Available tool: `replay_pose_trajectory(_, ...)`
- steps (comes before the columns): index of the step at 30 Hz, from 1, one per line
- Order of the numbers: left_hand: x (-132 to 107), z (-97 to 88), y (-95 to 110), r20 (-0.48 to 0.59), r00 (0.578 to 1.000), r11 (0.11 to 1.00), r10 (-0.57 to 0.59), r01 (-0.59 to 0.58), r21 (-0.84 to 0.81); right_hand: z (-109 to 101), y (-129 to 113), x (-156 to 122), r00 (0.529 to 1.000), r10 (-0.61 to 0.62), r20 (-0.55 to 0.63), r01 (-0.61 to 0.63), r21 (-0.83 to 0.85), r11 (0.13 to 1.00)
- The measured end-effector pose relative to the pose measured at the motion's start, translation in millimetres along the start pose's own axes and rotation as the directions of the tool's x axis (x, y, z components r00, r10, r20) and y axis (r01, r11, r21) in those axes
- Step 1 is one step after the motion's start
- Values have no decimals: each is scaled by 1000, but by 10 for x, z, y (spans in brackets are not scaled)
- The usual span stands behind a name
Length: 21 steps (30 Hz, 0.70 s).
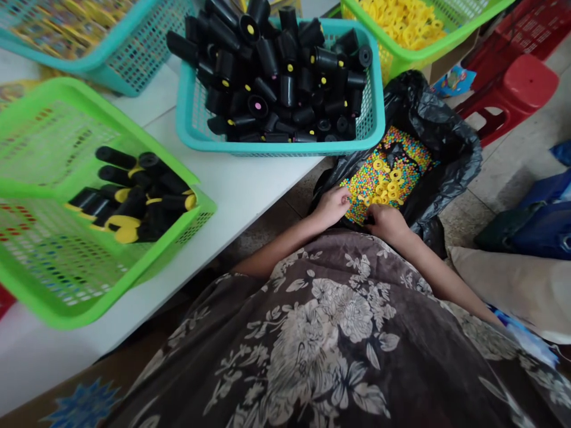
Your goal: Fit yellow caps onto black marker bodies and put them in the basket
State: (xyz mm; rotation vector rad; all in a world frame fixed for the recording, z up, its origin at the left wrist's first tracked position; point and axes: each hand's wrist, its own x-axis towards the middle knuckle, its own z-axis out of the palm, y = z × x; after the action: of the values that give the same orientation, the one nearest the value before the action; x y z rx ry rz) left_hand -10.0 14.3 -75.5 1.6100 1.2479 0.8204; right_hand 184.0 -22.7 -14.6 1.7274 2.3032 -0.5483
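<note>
Small multicoloured balls [357, 184] fill a box lined with a black plastic bag [450, 160] on the floor by the table. Several yellow ring-shaped pieces [387, 185] lie on top of the balls. My left hand [332, 205] is at the near left edge of the balls, its fingers curled in; whatever they hold does not show. My right hand [387, 223] is closed at the near edge, beside the yellow pieces. Something dark shows by its fingertips, too hidden to name.
On the white table [232, 184] stand a turquoise basket [281, 145] heaped with black tubes [288, 86] and a green basket [75, 315] with yellow-ended black tubes [134, 199]. Another green basket [428, 53] holds yellow pieces. A red stool [529, 83] stands at right.
</note>
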Motion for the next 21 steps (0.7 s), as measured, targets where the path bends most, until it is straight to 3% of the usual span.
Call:
replay_pose_trajectory(2, 33, 45, -20, 49, 999, 995, -11, 6, 101, -26, -88, 78, 1000, 6, 20, -6, -43, 999)
replay_pose_trajectory(6, 40, 74, 10, 147, 989, 997, -18, 7, 76, -30, -182, 292, 1000, 20, -20, -20, -30, 999)
replay_pose_trajectory(10, -34, -15, 16, 48, 999, 999, 9, -7, -33, 65, -73, 329, 981, 12, -196, 23, 177, 984)
replay_pose_trajectory(13, -86, -65, 21, -21, 999, 992, 38, -40, -118, 153, 37, 236, 918, 66, -392, 108, 405, 908)
replay_pose_trajectory(16, -105, -39, 76, 57, 994, 977, 98, -85, -196, 183, 56, 127, 852, 95, -515, 220, 517, 827)
replay_pose_trajectory(18, -108, 2, 123, 80, 987, 973, 142, -124, -195, 171, 41, 76, 839, 75, -540, 283, 550, 786)
replay_pose_trajectory(21, -116, 39, 159, 19, 983, 981, 183, -182, -67, 135, 70, 63, 845, 13, -535, 370, 602, 707)
